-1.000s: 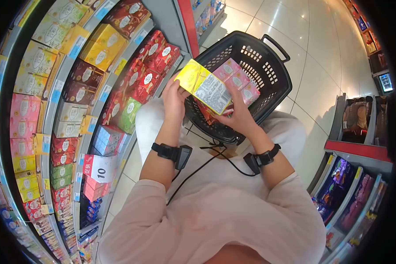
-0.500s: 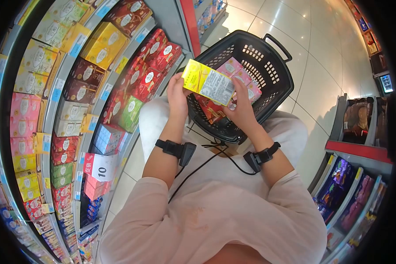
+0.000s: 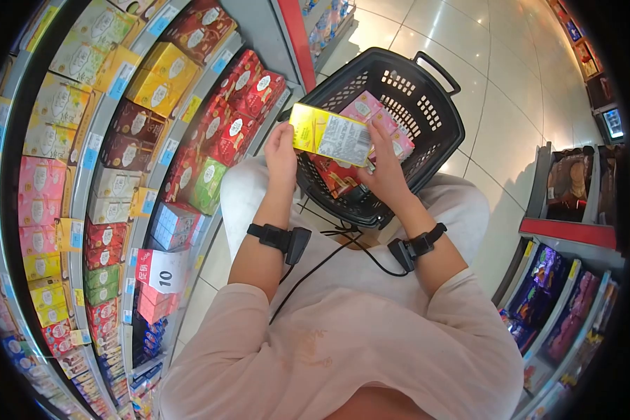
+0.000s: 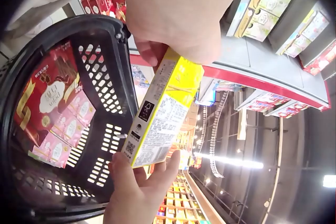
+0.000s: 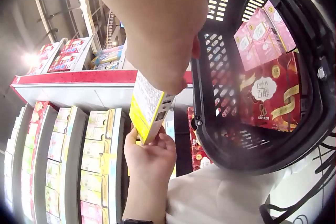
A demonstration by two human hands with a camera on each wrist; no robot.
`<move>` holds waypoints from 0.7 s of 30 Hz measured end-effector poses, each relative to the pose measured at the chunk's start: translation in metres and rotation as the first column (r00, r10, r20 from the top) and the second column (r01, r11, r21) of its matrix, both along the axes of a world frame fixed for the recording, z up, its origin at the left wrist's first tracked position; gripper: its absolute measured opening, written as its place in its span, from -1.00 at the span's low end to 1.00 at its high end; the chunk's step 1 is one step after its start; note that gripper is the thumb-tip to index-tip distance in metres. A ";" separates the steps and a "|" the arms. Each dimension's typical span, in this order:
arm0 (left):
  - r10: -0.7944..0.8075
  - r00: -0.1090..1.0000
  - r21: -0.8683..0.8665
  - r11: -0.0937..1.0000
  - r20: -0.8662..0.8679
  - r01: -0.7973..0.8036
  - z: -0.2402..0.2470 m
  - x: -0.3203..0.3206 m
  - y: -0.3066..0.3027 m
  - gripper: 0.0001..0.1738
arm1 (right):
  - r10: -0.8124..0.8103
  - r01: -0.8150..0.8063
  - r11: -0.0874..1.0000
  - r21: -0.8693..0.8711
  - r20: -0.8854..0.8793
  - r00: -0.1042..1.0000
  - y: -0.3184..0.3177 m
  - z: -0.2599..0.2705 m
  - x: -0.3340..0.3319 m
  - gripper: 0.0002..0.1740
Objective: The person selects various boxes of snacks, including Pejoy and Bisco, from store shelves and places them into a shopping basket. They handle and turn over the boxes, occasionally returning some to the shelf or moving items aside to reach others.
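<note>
A yellow snack box is held up between both hands, over the near left part of a black shopping basket. Its back, with a grey-white panel of small print and a barcode, faces up toward the head camera. My left hand grips the yellow left end. My right hand holds the other end, thumb at the lower edge and fingers at the upper corner. In the left wrist view, the narrow side of the box shows printed marks. Inside the basket lie a red box and several pink boxes.
Shelves of boxed snacks rise close on the left, with a "10" price sign sticking out. Another shelf with purple packets stands on the right. Black cables hang over the lap. Beyond the basket is tiled floor.
The yellow box has turned from a steep slant to nearly level across the view. My left hand has shifted its hold to the box's left end. The basket stays in place.
</note>
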State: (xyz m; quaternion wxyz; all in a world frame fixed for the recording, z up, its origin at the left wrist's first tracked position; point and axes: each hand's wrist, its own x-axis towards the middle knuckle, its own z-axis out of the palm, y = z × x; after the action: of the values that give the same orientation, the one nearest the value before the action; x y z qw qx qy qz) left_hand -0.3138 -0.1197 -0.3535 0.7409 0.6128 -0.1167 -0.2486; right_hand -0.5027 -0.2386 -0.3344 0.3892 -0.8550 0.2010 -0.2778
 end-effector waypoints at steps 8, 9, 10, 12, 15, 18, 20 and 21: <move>0.090 0.990 -0.023 0.995 -0.109 -0.093 0.001 0.000 -0.001 -0.67 | 0.061 -0.060 0.997 -0.050 0.013 0.998 0.005 0.002 -0.001 -0.19; 0.087 0.990 -0.023 0.996 -0.109 -0.090 0.002 0.000 -0.002 -0.67 | 0.084 -0.084 0.997 0.000 0.000 0.997 0.005 0.004 -0.001 -0.26; 0.092 0.988 -0.019 0.995 -0.124 -0.095 0.002 0.000 -0.002 -0.66 | 0.080 -0.080 0.997 -0.001 -0.001 0.997 0.005 0.004 -0.001 -0.26; 0.096 0.985 -0.015 0.995 -0.140 -0.099 0.003 -0.001 -0.002 -0.65 | 0.074 -0.073 0.996 -0.059 0.028 0.997 0.006 0.003 -0.002 -0.32; 0.087 0.983 -0.011 0.996 -0.164 -0.090 0.001 0.000 -0.002 -0.62 | 0.078 -0.073 0.993 -0.095 0.046 0.996 0.008 0.006 -0.001 -0.35; 0.097 0.983 -0.021 0.995 -0.155 -0.102 -0.007 0.004 -0.003 -0.61 | 0.091 -0.076 0.984 -0.163 0.087 0.992 0.008 0.005 0.001 -0.36; 0.161 0.980 -0.015 0.986 -0.120 -0.164 -0.014 0.006 -0.005 -0.60 | 0.097 -0.081 0.985 -0.152 0.106 0.990 0.009 0.008 0.002 -0.36; 0.160 0.980 -0.014 0.987 -0.120 -0.163 -0.010 0.005 -0.004 -0.60 | 0.105 -0.087 0.986 -0.142 0.125 0.987 0.009 0.009 0.001 -0.36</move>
State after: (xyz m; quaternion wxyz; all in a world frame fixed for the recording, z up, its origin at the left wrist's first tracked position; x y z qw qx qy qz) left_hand -0.3087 -0.1238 -0.3639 0.7715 0.5955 -0.0253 -0.2224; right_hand -0.5013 -0.2295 -0.3256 0.3552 -0.8681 0.1137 -0.3277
